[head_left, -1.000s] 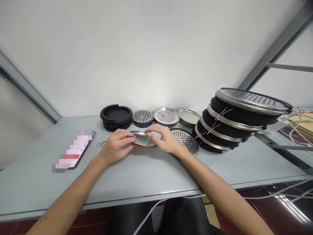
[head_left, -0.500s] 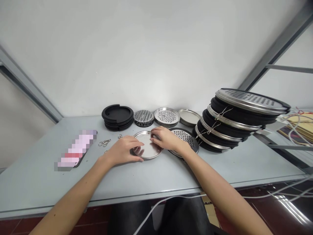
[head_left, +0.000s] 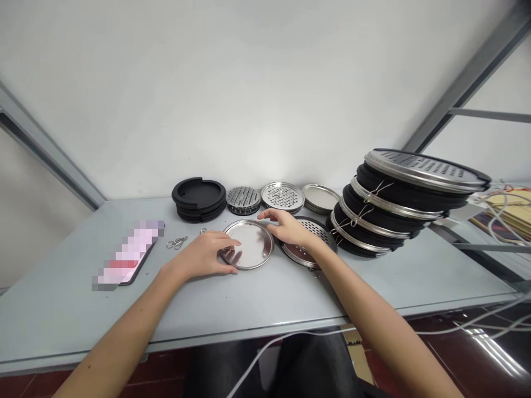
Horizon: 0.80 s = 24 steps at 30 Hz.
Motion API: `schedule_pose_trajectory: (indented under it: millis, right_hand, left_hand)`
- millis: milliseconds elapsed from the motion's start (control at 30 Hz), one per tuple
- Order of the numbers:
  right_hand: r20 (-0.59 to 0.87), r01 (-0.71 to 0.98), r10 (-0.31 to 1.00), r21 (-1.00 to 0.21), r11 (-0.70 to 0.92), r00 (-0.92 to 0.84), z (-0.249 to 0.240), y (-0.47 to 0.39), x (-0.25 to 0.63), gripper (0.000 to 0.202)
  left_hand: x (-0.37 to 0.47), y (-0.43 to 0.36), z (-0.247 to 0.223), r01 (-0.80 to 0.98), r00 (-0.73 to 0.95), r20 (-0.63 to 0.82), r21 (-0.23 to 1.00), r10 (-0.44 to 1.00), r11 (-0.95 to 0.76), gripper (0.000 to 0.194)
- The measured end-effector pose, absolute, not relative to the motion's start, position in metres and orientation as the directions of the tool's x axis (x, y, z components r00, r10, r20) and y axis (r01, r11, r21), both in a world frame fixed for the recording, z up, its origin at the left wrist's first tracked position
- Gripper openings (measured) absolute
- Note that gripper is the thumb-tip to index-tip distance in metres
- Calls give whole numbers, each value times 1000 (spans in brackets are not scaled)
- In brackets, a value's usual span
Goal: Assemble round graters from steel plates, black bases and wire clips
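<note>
A shiny round metal plate with a raised rim [head_left: 251, 249] lies flat on the grey table. My left hand [head_left: 207, 253] rests at its left edge, fingers apart, with the index finger reaching over the plate. At the plate's upper right is my right hand [head_left: 288, 228], its fingers spread and curved near the rim. Partly under that hand sits a black ring with a perforated metal disc [head_left: 317, 231]. Small metal rings and clips [head_left: 177, 242] lie left of my left hand.
Along the wall stand black rings [head_left: 199, 199], small grater discs [head_left: 244, 198], perforated plates [head_left: 282, 196] and plain lids [head_left: 321, 196]. A tall leaning stack of black and metal discs [head_left: 390, 207] is at right. A phone [head_left: 133, 251] lies left.
My right hand has opened a little and lifted off the plate's rim. My left hand and the plate have shifted slightly left.
</note>
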State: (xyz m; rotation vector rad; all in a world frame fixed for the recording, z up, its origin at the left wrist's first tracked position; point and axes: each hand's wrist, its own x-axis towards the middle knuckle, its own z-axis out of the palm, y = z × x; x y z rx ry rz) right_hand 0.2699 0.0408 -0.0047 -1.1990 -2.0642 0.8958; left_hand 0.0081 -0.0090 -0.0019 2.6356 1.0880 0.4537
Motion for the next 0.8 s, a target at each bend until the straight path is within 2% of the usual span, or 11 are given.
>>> schedule_pose_trajectory:
  millis: [100,233,467,600,800]
  right_hand:
    - [112,411,896,-859,305,-430,-5,43,270,28]
    - [80,211,895,-959,189,-439,-6,45,269,26]
    - [42,29,879,-998,64,-474,3,40,270,29]
    - [63,-3,880,-998,70,-471,4,39,269,29]
    - [102,-22,921,-995,101,-376,3,40,268,28]
  left_hand:
    - [8,-10,-2,640,660,194,362,726,-678,49]
    - [9,-9,-4,646,633,250,352,733,-678,35]
    - [10,-5,-10,666,598,324,308,733,-679,27]
    - [11,-5,-11,659,595,351,300,723,-689,25]
    - [12,-6,-10,661,598,354,289,719,-692,23]
